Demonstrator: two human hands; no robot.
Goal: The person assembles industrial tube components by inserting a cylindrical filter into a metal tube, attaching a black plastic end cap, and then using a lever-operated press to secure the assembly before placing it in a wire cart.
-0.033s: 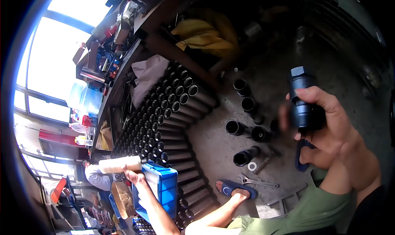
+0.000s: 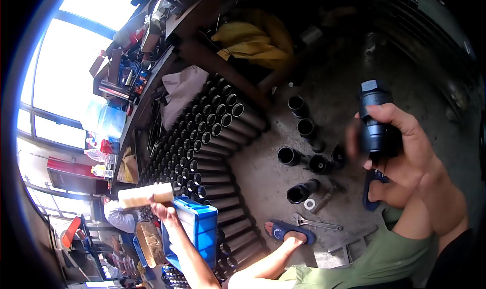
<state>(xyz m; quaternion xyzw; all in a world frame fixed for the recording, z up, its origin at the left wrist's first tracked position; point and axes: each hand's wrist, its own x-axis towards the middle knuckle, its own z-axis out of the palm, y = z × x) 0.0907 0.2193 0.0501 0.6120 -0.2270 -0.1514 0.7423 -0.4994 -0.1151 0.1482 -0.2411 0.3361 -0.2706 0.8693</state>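
Note:
My right hand (image 2: 412, 139) is wrapped round a black metal cylinder with a hexagonal head (image 2: 376, 99), held upright with the head on top. A finger on its left side is blurred. At the lower left, my left hand (image 2: 165, 211) grips a pale tan cylinder (image 2: 139, 195), which lies nearly level. What this cylinder is, I cannot make out. Just right of that hand is a blue plastic crate (image 2: 206, 231). Several short black tubes (image 2: 288, 156) stand on the floor between my hands.
Long rows of dark open-ended tubes (image 2: 228, 160) lean along the left. An adjustable wrench (image 2: 320, 223) and a white ring (image 2: 309, 204) lie on the floor near my sandalled foot (image 2: 289, 233). Yellow cloth (image 2: 253, 41) lies at the back. A cluttered bench (image 2: 134, 94) runs beneath the windows.
The tan cylinder has tilted slightly, its right end rising, and my left hand has shifted a little leftward. The black cylinder in my right hand has moved slightly to the right.

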